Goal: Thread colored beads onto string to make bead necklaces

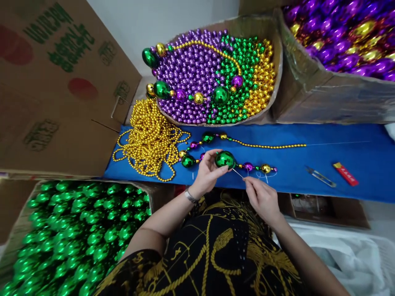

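Green ball bead sits pinched in the fingers of the left hand, held just above the blue table cover near its front edge. Right hand is closed in a narrow pinch on a thin wire or needle whose tip meets the underside of the bead (whether it has entered the hole cannot be told). A silver watch circles the left wrist.

From the bead a partly strung strand runs right with a purple and a gold bead, while other green, purple and gold beads curve away to the left and join a long gold bead string stretched across the cover. A heap of small gold bead strings lies at the cover's left end. Behind it a cardboard box holds purple, green and gold small beads with a finished strand on top. A box of large green beads stands at lower left, and a box of purple and gold beads at upper right. Snips and a red lighter lie well apart to the right on the cover
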Motion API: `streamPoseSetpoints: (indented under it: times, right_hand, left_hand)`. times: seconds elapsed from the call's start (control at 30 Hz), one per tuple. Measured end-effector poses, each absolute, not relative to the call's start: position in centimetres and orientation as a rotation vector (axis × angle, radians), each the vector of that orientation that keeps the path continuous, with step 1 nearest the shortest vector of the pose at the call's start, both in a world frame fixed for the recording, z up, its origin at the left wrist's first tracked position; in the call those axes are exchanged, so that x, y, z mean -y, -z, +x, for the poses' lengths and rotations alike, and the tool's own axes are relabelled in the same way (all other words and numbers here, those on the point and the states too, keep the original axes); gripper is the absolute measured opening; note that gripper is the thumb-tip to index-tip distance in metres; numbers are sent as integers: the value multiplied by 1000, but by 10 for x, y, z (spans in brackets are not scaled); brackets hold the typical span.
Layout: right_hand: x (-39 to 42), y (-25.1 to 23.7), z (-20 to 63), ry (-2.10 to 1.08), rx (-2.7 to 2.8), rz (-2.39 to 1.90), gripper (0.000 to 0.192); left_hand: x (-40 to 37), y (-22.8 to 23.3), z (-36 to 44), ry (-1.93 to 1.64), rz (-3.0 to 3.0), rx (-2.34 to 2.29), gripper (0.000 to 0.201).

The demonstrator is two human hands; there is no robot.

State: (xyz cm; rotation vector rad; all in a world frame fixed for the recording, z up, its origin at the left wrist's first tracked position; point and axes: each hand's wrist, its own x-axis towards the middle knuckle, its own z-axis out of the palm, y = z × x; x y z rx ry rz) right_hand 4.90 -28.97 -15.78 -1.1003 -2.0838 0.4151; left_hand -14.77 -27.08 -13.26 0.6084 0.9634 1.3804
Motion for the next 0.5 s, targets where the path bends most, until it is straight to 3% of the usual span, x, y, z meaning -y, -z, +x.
streamPoseSetpoints:
  times: [0.5]
  right_hand:
    - [286,165,45,-440,2064,-1142,17]
  left_hand:
    - [276,157,-140,-1308,909,-948,60]
